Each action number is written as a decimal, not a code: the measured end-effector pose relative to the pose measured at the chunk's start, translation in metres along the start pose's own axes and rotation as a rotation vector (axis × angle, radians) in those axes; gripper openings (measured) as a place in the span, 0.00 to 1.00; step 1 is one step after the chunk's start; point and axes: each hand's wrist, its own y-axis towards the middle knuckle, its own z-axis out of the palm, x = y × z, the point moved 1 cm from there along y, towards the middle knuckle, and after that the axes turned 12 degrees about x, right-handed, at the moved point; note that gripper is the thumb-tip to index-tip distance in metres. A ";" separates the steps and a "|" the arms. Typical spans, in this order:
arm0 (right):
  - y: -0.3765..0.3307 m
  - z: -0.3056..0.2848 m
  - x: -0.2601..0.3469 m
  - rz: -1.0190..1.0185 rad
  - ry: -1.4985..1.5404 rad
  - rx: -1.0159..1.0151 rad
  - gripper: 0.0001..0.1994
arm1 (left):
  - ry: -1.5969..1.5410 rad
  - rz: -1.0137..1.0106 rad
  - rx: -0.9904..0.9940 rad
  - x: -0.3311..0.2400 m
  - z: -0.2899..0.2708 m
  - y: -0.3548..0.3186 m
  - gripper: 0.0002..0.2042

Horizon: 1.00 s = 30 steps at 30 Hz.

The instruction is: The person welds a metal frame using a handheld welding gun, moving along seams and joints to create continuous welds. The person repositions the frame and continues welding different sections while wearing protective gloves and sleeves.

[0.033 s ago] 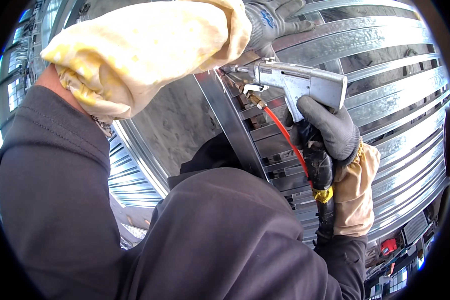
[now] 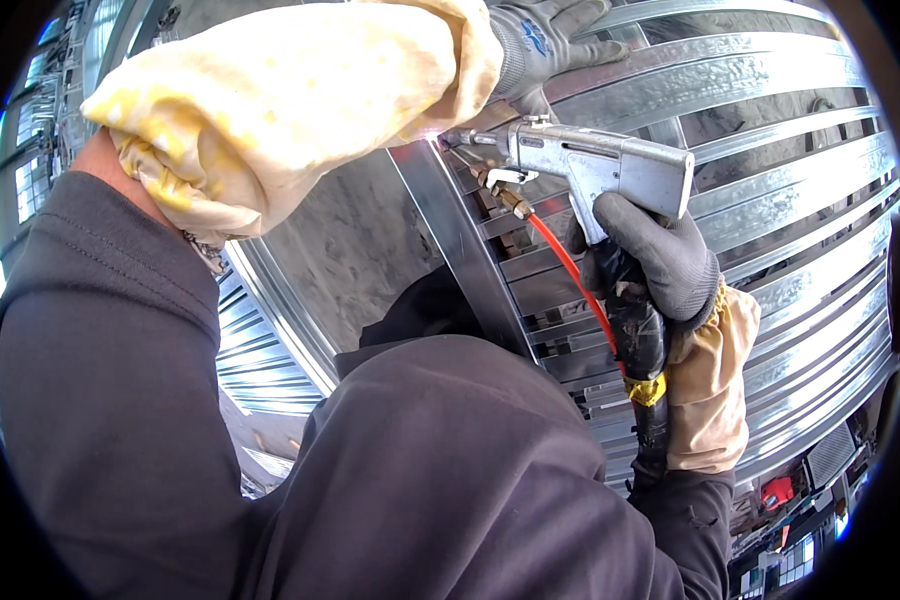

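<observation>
My right hand (image 2: pixel 660 255), in a grey glove, is closed around the handle of a silver pistol-shaped gun (image 2: pixel 605 165). From the grip a thick taped black cable (image 2: pixel 638 335) runs down along my forearm. An orange hose (image 2: pixel 565 255) joins brass fittings (image 2: pixel 510 200) below the barrel. The nozzle points left at the end of a metal rail (image 2: pixel 455 235), where a faint pinkish glow shows beside my left sleeve. My left hand (image 2: pixel 550 45), also gloved, lies with fingers apart on the slatted metal frame (image 2: pixel 690 80) beyond the gun. The cream sleeve cover (image 2: pixel 300 90) hides the exact contact point.
Long shiny metal slats (image 2: pixel 790 190) spread across the right side, with gaps between them. More ribbed metal profiles (image 2: pixel 270 330) lie at left. Grey floor (image 2: pixel 340 240) shows between. A red object (image 2: pixel 776 492) sits far lower right.
</observation>
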 end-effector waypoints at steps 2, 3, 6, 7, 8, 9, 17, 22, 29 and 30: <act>-0.001 0.001 0.001 -0.001 -0.005 0.000 0.16 | -0.002 0.000 -0.003 0.000 0.000 -0.002 0.62; -0.002 0.000 0.002 0.000 -0.008 0.006 0.16 | -0.003 0.000 -0.004 0.000 0.000 -0.003 0.62; -0.003 0.001 0.000 -0.010 -0.015 -0.002 0.16 | -0.002 0.002 -0.003 0.000 -0.001 -0.005 0.62; -0.003 0.001 -0.001 -0.016 -0.017 -0.009 0.16 | -0.002 0.002 -0.003 0.000 -0.001 -0.005 0.62; -0.004 0.000 -0.001 -0.003 -0.018 0.003 0.16 | -0.006 0.005 -0.001 0.000 -0.001 -0.005 0.62; -0.004 -0.001 0.000 0.010 -0.020 0.015 0.16 | -0.008 0.008 -0.002 -0.001 -0.001 -0.004 0.62; -0.008 -0.001 0.000 0.049 -0.035 0.003 0.16 | 0.000 0.012 0.001 -0.005 -0.003 -0.007 0.61; -0.009 -0.003 -0.005 0.025 0.029 -0.008 0.19 | 0.002 0.018 0.005 -0.009 -0.003 -0.005 0.61; -0.012 -0.002 -0.006 0.019 0.009 0.010 0.18 | 0.005 0.000 0.002 -0.017 -0.001 -0.013 0.61; -0.012 -0.002 -0.005 0.023 -0.004 0.005 0.18 | 0.009 0.000 0.008 -0.014 -0.002 -0.011 0.61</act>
